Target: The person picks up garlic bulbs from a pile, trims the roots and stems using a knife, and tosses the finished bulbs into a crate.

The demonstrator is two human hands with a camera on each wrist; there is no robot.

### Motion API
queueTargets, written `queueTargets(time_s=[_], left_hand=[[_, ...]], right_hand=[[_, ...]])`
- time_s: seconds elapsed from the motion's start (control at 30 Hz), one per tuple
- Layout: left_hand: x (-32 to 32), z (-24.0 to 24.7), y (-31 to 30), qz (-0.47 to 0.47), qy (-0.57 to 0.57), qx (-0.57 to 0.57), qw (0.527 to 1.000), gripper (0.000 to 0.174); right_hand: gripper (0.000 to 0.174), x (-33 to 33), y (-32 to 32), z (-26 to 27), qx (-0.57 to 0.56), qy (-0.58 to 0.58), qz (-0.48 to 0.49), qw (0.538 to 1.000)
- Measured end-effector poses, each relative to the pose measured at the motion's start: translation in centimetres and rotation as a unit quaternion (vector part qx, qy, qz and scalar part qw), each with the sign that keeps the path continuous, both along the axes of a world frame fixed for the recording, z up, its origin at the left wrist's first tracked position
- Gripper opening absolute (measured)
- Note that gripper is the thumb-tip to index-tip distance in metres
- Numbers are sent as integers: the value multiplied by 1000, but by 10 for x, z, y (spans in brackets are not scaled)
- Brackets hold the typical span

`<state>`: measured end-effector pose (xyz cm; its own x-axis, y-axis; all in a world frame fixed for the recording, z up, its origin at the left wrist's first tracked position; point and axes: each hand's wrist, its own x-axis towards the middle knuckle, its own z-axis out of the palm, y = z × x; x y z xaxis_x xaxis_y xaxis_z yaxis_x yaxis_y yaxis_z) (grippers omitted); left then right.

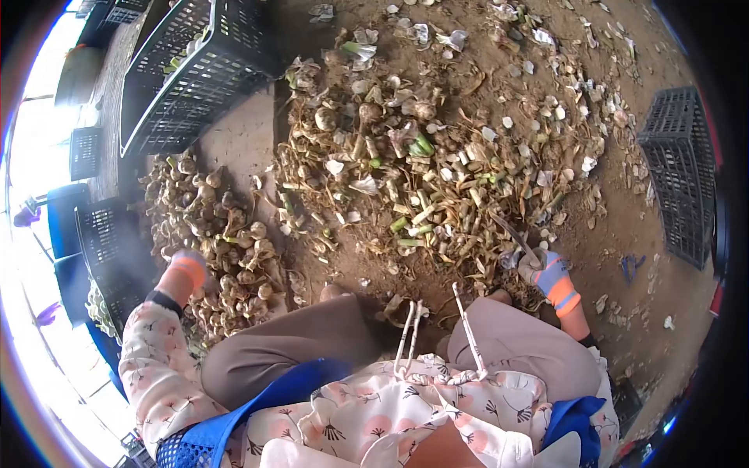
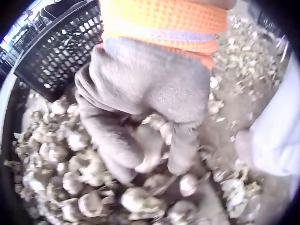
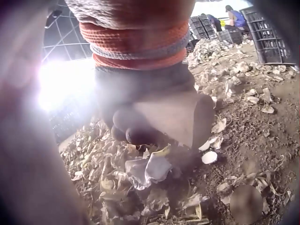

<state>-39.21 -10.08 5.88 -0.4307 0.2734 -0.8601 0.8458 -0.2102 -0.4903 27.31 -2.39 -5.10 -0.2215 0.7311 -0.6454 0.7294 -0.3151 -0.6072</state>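
Observation:
My left hand (image 1: 184, 269), in a grey glove with an orange cuff, is low over a heap of garlic bulbs (image 1: 209, 195) at the left. In the left wrist view its fingers and thumb pinch a garlic bulb (image 2: 151, 143), partly hidden by the glove. At the right, my gloved right hand (image 1: 551, 274) grips a knife (image 1: 515, 235) whose long narrow blade points toward the trimmings. The right wrist view shows the knife's flat pale side (image 3: 171, 112) between curled fingers and thumb. Cut stems and dry skins (image 1: 437, 203) lie in front of my legs.
A black plastic crate (image 1: 195, 86) stands tilted beyond the garlic heap. Another black crate (image 1: 679, 175) is at the far right. More crates (image 1: 100, 234) line the left side. Loose skins dot the dirt floor (image 1: 624, 312). In the right wrist view, people (image 3: 236, 18) sit far back.

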Motion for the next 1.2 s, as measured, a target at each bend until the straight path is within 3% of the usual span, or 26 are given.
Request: queueTargets(time_s=[0.03, 0.07, 0.1, 0.13, 0.17, 0.2, 0.27, 0.33, 0.43, 0.5, 0.57, 0.6, 0.67, 0.7, 0.73, 0.77, 0.8, 0.83, 0.87, 0.9, 0.97, 1.0, 1.13, 1.17, 1.2], left_hand=[[24, -1, 31, 23, -3, 105, 994, 45], [38, -14, 62, 26, -120, 230, 965, 39], [57, -32, 98, 108, -164, 299, 934, 39], [68, -56, 118, 35, -291, 445, 846, 40], [106, -54, 151, 117, -300, 477, 818, 43], [120, -76, 180, 133, -336, 502, 786, 53], [120, -141, 218, 90, -368, 523, 763, 65], [150, -131, 247, 117, -224, 362, 897, 73], [149, -140, 247, 132, -254, 379, 880, 72], [160, -119, 232, 130, -270, 396, 868, 70], [180, -86, 210, 3, -360, 550, 754, 63], [195, -69, 198, 2, -362, 550, 753, 63], [229, -37, 176, 174, -574, 592, 538, 61], [247, -20, 166, 353, -604, 492, 519, 64], [264, -11, 155, 516, -607, 368, 479, 68], [281, -16, 141, 577, -653, 307, 383, 68], [300, -13, 132, 600, -675, 264, 340, 72], [313, -8, 123, 592, -665, 252, 379, 71], [325, -4, 116, 583, -654, 240, 418, 71], [337, -19, 110, 545, -642, 258, 474, 62], [356, -43, 101, 502, -632, 268, 527, 56], [363, -51, 97, 467, -659, 288, 515, 55], [384, -57, 85, 360, -728, 348, 469, 54], [391, -52, 82, 511, -736, 278, 346, 59], [391, -55, 80, 504, -739, 273, 355, 58]], right_hand=[[21, -1, -1, -2, 22, -18, 20, 999], [21, -3, -2, -2, 43, -35, 40, 998], [22, -12, 1, 8, 32, -38, 34, 998], [22, -19, 2, 17, 33, -37, 35, 998], [21, -26, 1, 26, 35, -38, 31, 998], [20, -31, -1, 34, 36, -39, 26, 998], [19, -36, -7, 42, 15, -25, -7, 1000], [17, -32, -20, 41, 54, -2, -7, 999], [17, -35, -22, 45, 37, -7, -11, 999], [16, -31, -25, 37, 36, 9, -21, 999], [17, -34, -20, 33, 89, 51, -68, 992], [17, -36, -14, 34, 138, 91, -115, 980], [16, -38, 10, 39, 250, 27, 6, 968], [15, -64, 29, 68, 309, 47, 7, 950], [20, -80, 38, 86, 288, 73, -20, 955], [30, -79, 45, 81, 409, 32, 74, 909], [40, -85, 52, 89, 445, -15, 145, 883], [45, -93, 53, 98, 491, -40, 175, 852], [47, -106, 60, 119, 426, -40, 195, 882], [49, -110, 62, 124, 430, -45, 221, 874], [42, -109, 59, 125, 447, -50, 253, 857], [36, -108, 56, 124, 460, -51, 259, 848], [39, -101, 38, 126, 424, -89, 262, 862], [39, -100, 35, 128, 426, -94, 259, 862], [39, -98, 31, 128, 426, -96, 258, 862]])
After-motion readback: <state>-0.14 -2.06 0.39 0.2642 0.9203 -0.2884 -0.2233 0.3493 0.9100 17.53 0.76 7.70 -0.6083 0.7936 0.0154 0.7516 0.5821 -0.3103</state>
